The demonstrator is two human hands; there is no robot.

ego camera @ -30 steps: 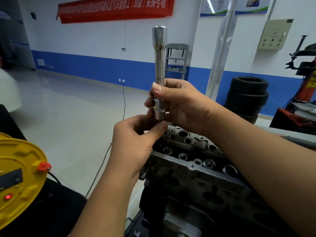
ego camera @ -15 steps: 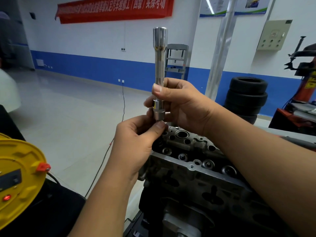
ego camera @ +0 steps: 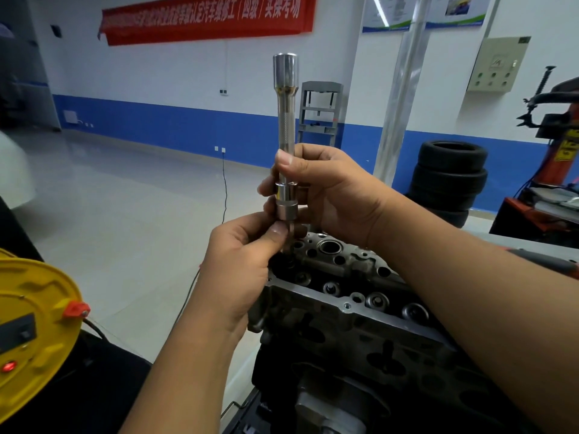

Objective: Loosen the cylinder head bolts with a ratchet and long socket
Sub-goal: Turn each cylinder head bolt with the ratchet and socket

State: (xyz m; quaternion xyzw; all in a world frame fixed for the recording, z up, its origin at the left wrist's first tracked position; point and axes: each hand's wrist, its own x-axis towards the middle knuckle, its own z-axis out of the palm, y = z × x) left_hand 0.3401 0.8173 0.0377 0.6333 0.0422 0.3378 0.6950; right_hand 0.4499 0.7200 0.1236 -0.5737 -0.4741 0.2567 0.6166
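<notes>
While right hand (ego camera: 326, 189) grasps upright long socket (ego camera: 285, 133), left hand (ego camera: 247, 261) pinches its lower end.

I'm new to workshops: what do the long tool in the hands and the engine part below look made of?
The long tool looks like polished, chrome-plated steel: it is mirror-bright, with a knurled band on the shaft. The engine part looks like cast aluminium, dull grey and grainy, with a brighter machined rim. Neither is certain from looks alone.
</notes>
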